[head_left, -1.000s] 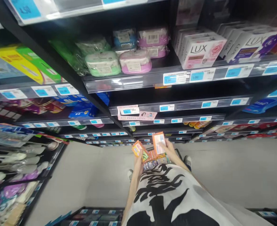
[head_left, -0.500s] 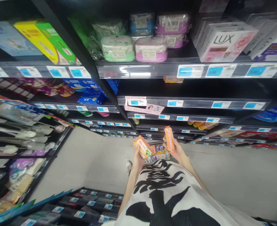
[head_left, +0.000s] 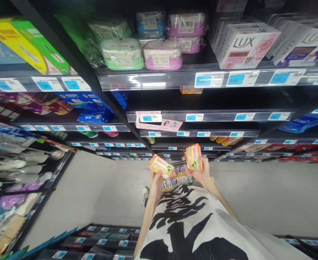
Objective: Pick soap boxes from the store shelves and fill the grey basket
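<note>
My left hand (head_left: pixel 156 180) is closed on an orange and white packet of bar soap (head_left: pixel 161 166), its printed front facing up. In my right hand (head_left: pixel 202 171) is a similar orange soap packet (head_left: pixel 194 157), held more upright, with its front label toward me. The two packets are apart, side by side in front of my body. Below and between my hands, several small colourful packs (head_left: pixel 177 177) are partly hidden by the hands and packets.
A tall shelf rack stands ahead, with LUX boxes (head_left: pixel 248 45) and pink and green packs (head_left: pixel 162 56) on an upper shelf. One orange packet (head_left: pixel 191 90) lies on the shelf below. Hanging utensils (head_left: pixel 18 166) line the left side. Grey floor (head_left: pixel 115 191) lies beneath me.
My right hand has turned its packet, so the front label shows instead of the narrow side. The left packet has tilted flatter. The whole view has shifted slightly.
</note>
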{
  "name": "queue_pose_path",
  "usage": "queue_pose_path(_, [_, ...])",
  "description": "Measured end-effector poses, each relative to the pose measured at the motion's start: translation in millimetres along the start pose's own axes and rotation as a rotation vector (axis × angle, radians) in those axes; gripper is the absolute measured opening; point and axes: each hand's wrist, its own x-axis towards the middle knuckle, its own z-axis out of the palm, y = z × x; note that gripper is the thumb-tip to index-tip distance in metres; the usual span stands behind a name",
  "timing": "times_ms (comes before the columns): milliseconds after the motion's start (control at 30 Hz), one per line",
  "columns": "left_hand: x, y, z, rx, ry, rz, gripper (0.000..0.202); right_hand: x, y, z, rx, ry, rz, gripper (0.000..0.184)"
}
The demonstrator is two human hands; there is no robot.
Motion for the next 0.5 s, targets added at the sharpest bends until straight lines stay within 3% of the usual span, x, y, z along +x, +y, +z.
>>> queue_pose_path(167, [-3,-9,-7.2,-0.033,0.022,0.003,0.059,-1,4,-4,0.106,0.028,0.081,0.078])
queue_pose_path(367, [-20,-16,-6.6,-0.155,0.087,0.02,0.071,-3,5,-8,0.248,0.087,0.123,0.053])
queue_pose_path(500, [-33,-20,-18.6,-0.195,0.117,0.055,0.069,-10,20,-12,0.276,0.149,0.149,0.049])
